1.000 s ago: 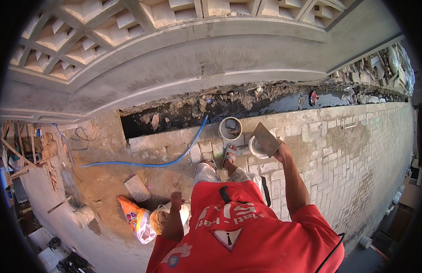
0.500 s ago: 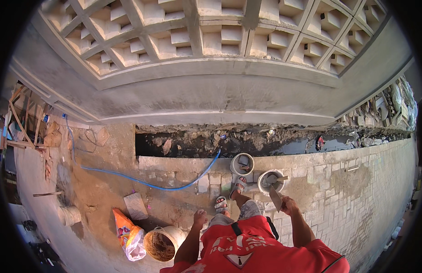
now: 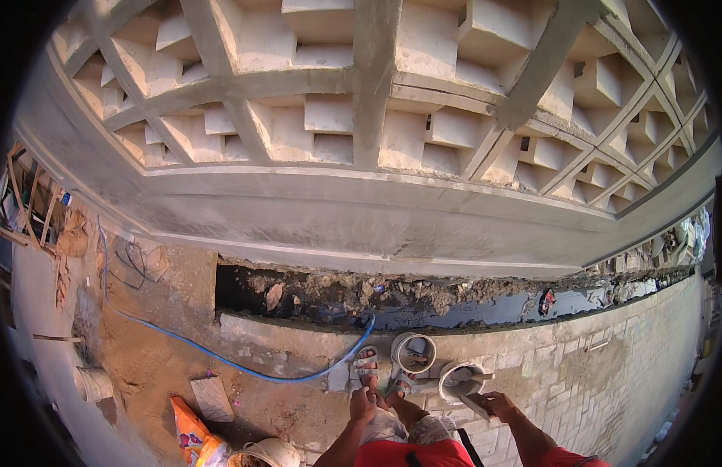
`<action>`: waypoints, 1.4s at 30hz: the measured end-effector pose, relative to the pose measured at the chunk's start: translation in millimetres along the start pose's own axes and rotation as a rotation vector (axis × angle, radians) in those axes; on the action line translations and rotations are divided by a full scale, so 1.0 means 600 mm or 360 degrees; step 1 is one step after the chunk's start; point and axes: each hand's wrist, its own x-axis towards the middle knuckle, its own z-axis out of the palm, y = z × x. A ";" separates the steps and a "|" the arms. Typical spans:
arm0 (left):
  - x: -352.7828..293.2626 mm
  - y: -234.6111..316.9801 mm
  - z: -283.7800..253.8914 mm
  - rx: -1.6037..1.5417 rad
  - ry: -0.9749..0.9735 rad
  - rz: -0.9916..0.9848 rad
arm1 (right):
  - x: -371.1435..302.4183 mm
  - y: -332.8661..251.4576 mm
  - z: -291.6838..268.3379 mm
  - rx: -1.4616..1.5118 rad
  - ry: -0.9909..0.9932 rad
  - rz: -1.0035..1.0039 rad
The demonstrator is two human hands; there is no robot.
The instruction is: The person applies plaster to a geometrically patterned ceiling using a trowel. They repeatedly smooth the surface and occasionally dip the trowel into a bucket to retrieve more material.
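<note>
My right hand (image 3: 499, 405) is closed round a trowel (image 3: 476, 404), whose flat grey blade points toward the rim of a white bucket (image 3: 445, 387). Grey mortar (image 3: 460, 377) lies in that bucket, and a stick-like handle (image 3: 482, 377) juts over its right rim. My left hand (image 3: 362, 405) hangs in front of my legs with its fingers curled in; nothing shows in it. A second white bucket (image 3: 397, 356), with some small tools or pieces inside, stands just ahead of my feet, to the left of the mortar bucket.
A ditch of dark water and rubble (image 3: 454, 310) runs between the paving and a grey wall (image 3: 361, 214) topped with openwork blocks (image 3: 322, 115). A blue hose (image 3: 244, 370) curves into it. An orange sack (image 3: 188, 428), a board (image 3: 212, 398) and a large bucket (image 3: 279, 450) lie left.
I have stepped closer to the ditch and wall, beside the buckets. My right hand has brought the trowel lower, beside the mortar bucket; my left hand has moved forward.
</note>
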 end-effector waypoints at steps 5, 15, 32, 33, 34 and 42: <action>0.061 0.085 -0.013 -0.0185 0.0151 0.0172 | -0.016 0.079 -0.037 0.0111 0.0081 0.0393; 0.223 0.163 -0.049 -0.0169 0.0367 0.0309 | 0.056 -0.090 0.007 0.0245 -0.0068 0.0348; 0.229 0.161 -0.021 -0.0088 0.0409 0.0319 | 0.073 -0.200 0.089 0.0540 -0.0240 -0.0035; 0.226 0.156 -0.019 -0.0084 0.0398 0.0317 | 0.050 -0.214 0.092 0.0616 -0.0237 -0.0050; 0.220 0.152 -0.018 -0.0077 0.0389 0.0314 | 0.023 -0.236 0.087 0.0700 -0.0199 -0.0103; 0.136 0.078 -0.023 -0.0052 0.0317 0.0274 | -0.170 -0.658 0.013 -0.0313 0.0374 -0.2044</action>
